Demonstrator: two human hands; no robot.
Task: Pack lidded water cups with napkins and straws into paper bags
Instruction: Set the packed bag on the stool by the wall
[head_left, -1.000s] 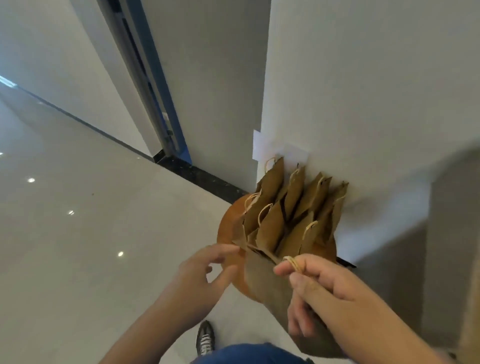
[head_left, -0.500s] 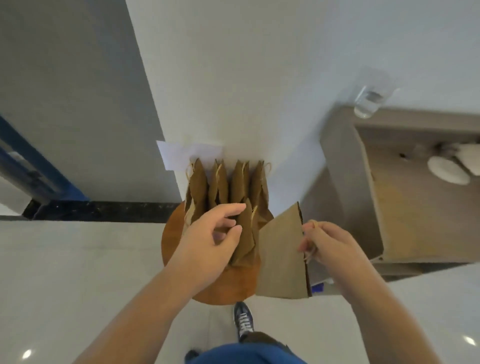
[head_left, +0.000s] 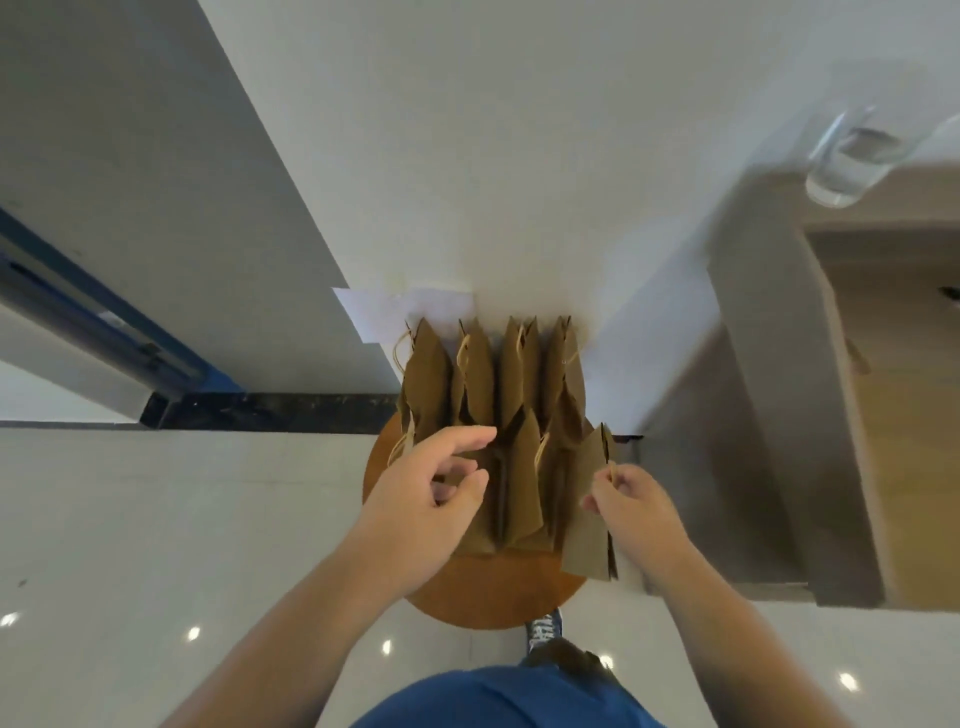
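Note:
Several folded brown paper bags (head_left: 514, 395) with twine handles stand upright on a round wooden stool (head_left: 498, 592) against a white wall. My right hand (head_left: 634, 514) pinches the twine handle of one flat paper bag (head_left: 589, 509) at the right edge of the stack. My left hand (head_left: 426, 499) hovers over the left part of the stack with loosely curled fingers that hold nothing. A clear cup with water (head_left: 847, 166) stands on the corner of a beige counter at the upper right. Napkins and straws are out of view.
The beige counter (head_left: 758, 374) with a wooden inner surface rises right of the stool. A white paper sheet (head_left: 374, 309) is stuck on the wall behind the bags. Glossy white floor lies to the left; my shoe (head_left: 543, 629) is under the stool.
The view has swung right and closer. My right hand has turned the separated bag edge-on and brought it next to the stack. My left hand stays over the bags.

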